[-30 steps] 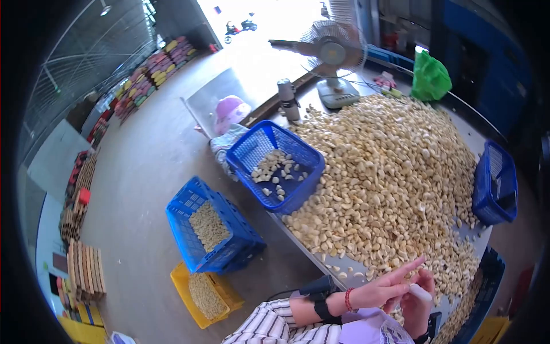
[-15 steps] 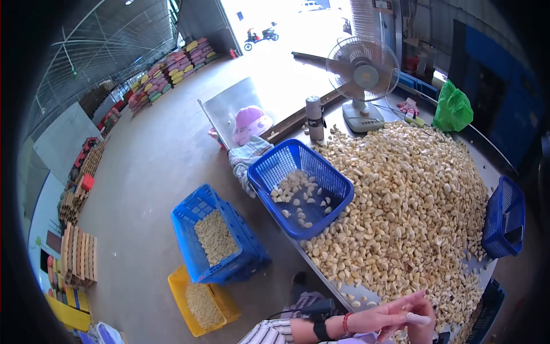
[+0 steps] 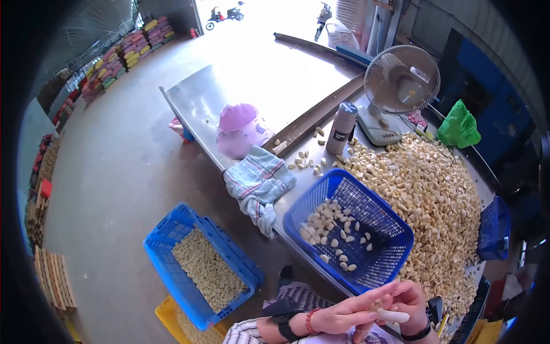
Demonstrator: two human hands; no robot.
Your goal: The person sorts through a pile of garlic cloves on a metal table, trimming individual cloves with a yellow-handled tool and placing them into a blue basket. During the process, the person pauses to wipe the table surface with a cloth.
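My left hand (image 3: 349, 314), with a red bead bracelet and a black wristband, comes in from the lower left. Its fingers are closed and meet my right hand (image 3: 413, 304), which has a dark band at the wrist. A white finger cover (image 3: 393, 316) shows where the hands meet; what is pinched there is too small to name. Just above them is a blue basket (image 3: 366, 269) with pale cloves (image 3: 321, 223) inside. A large heap of cloves (image 3: 438, 212) lies to the right on the metal table (image 3: 293, 202).
A bottle (image 3: 341, 128), a fan (image 3: 402, 80), a green bag (image 3: 459, 125), a cloth (image 3: 259, 180) and a pink hat (image 3: 239, 123) rest on the table. Another blue basket (image 3: 494, 229) stands right. Blue crates (image 3: 154, 243) and a yellow crate (image 3: 167, 316) stand on the floor.
The view has shifted, so the near basket now appears lower and closer to my hands. My hands have drawn together, and my left fingers are more bent than before.
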